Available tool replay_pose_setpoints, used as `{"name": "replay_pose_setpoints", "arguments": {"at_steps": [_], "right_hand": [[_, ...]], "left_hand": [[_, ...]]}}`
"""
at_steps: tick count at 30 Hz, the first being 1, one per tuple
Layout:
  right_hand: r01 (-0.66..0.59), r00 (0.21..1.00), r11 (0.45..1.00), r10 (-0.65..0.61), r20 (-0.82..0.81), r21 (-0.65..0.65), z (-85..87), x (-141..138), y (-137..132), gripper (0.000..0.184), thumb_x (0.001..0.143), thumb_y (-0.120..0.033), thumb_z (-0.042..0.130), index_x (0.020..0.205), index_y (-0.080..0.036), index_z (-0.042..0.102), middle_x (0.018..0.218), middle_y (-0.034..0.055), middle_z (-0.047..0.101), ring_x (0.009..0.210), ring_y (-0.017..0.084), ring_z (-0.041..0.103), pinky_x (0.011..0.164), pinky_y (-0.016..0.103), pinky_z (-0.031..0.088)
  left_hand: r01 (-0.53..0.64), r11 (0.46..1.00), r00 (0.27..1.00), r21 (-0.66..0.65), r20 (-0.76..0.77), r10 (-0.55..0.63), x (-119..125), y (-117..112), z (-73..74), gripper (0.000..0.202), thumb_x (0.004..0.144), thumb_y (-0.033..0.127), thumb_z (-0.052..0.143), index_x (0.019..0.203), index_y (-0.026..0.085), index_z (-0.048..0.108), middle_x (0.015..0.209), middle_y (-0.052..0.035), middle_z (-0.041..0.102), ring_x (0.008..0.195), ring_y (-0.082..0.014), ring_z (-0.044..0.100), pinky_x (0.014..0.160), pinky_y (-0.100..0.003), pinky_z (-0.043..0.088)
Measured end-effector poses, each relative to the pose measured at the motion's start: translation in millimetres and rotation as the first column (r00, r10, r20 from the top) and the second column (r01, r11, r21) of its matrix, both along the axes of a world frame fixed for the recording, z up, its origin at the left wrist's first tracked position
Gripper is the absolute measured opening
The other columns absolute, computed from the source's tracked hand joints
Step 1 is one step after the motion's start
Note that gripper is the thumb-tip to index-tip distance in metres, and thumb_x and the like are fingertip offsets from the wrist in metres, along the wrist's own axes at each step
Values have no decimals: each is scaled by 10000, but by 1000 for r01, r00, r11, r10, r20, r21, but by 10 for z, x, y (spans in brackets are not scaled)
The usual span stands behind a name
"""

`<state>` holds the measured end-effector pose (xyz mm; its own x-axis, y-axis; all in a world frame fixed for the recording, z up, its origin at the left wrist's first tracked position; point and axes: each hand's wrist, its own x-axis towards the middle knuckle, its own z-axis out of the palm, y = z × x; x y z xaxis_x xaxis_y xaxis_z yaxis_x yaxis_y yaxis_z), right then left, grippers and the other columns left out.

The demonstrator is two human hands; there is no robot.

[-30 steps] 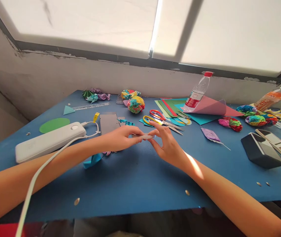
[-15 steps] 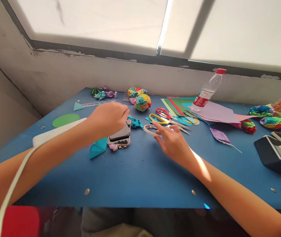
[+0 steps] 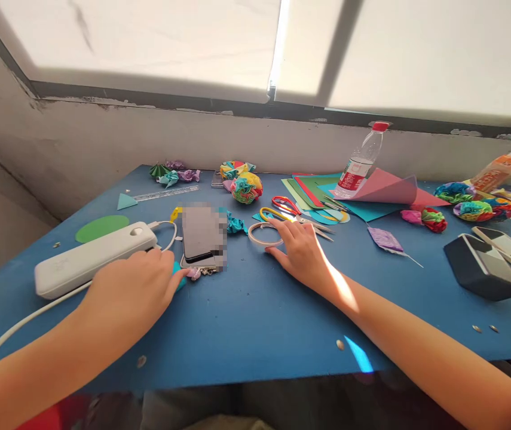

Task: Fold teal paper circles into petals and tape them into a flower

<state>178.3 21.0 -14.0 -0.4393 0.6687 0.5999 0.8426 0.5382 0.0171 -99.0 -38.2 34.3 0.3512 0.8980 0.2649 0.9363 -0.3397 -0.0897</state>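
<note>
My left hand (image 3: 132,286) is low over the table's left side, its thumb and fingers around a teal folded paper (image 3: 177,278); the fingertips are largely hidden. Just beyond it lies a long white power bank (image 3: 89,260) with a white cable. To the hand's right, a dark phone (image 3: 201,233) rests on another, partly blurred phone with a beaded charm (image 3: 193,273). My right hand (image 3: 299,248) grips the right side of a roll of clear tape (image 3: 260,242), between thumb and fingers. Behind that hand are yellow-handled scissors (image 3: 271,214) and red-handled scissors (image 3: 284,203).
Crumpled paper balls (image 3: 247,188) and a clear ruler (image 3: 165,193) lie toward the wall. A tilted bottle (image 3: 354,173) stands by coloured paper sheets (image 3: 389,188). On the right are a purple paper leaf (image 3: 385,240), a dark box (image 3: 483,266) and an orange-labelled bottle (image 3: 501,170).
My left hand has moved from above the phones down and left to the teal folded paper, uncovering the phones and power bank. My right hand stays at the tape roll. The view has shifted slightly.
</note>
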Motion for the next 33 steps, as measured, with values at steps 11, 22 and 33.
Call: {"name": "replay_pose_setpoints", "arguments": {"at_steps": [11,22,33], "right_hand": [[-186,943,979,154,-296,-83,-42,19,31,555,742,-67,514,1276,-155,393,835,29,599,775,177,560,793,337,393],[-339,846,940,286,-451,-41,57,32,-59,615,811,-92,507,1369,-220,281,794,-7,534,727,137,512,778,309,448],[-487,644,873,335,-688,-31,80,-38,-140,631,814,-84,511,1369,-275,278,825,-11,542,705,107,525,665,245,478]], "left_hand": [[452,822,889,347,-109,-444,305,-344,-67,272,862,111,374,760,153,623,891,-137,621,859,-254,586,736,-368,476],[814,390,551,430,-361,-752,833,241,-302,144,837,130,490,845,134,634,945,-93,658,914,-231,576,806,-393,453],[837,331,461,436,-235,-856,724,421,-318,153,849,71,466,842,137,604,864,-66,680,898,-190,605,857,-388,422]]}}
